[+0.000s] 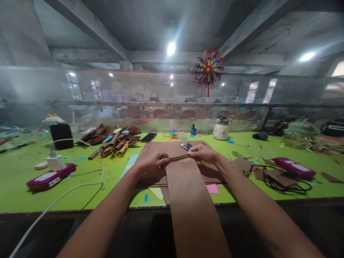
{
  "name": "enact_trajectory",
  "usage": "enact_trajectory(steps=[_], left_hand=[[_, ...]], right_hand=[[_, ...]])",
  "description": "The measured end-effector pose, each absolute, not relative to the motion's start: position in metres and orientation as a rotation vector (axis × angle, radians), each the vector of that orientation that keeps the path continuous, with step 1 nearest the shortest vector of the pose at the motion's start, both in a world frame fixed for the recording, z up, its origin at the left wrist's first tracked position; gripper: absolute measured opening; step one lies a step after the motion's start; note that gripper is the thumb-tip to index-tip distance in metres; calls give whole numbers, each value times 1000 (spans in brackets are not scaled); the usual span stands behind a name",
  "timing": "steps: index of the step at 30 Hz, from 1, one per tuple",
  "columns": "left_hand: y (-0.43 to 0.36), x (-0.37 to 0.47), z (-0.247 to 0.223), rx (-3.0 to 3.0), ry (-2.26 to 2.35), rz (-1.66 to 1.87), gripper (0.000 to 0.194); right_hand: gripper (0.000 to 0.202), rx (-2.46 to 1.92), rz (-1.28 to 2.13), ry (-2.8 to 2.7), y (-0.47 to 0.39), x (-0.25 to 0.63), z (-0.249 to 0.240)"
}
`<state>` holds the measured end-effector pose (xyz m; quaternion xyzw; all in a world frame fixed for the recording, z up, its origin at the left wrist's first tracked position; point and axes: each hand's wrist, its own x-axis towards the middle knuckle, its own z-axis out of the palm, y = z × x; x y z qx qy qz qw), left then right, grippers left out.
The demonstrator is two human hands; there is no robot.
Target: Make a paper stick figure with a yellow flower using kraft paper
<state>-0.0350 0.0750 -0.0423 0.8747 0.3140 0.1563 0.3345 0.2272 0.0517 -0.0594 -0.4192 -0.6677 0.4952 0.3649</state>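
Note:
A long strip of brown paper [192,200] runs from the work area down over the table's front edge toward me. Its far end is folded into a narrow band between my hands. My left hand [154,160] pinches the left end of that fold, and my right hand [202,152] pinches the right end. Beneath them lie larger brown sheets [153,179] on the green table [88,193]. A dark blue and silver tool [187,146] lies just beyond the fold, partly covered by my right hand.
Rolled brown paper [115,143] and a phone [148,137] lie at the back left. A white cable [102,165] crosses the left side near a purple power strip [51,177]. Another purple strip [294,168] and a black cord are on the right. A white bottle [221,129] stands behind.

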Motion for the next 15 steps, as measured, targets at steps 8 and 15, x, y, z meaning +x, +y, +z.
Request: enact_trajectory(steps=[8, 15], left_hand=[[69, -39, -32, 2161, 866, 611, 37], [68, -30, -49, 1629, 524, 569, 37]], right_hand=[[34, -886, 1321, -1531, 54, 227, -60], [41, -755, 1311, -1498, 42, 207, -59]])
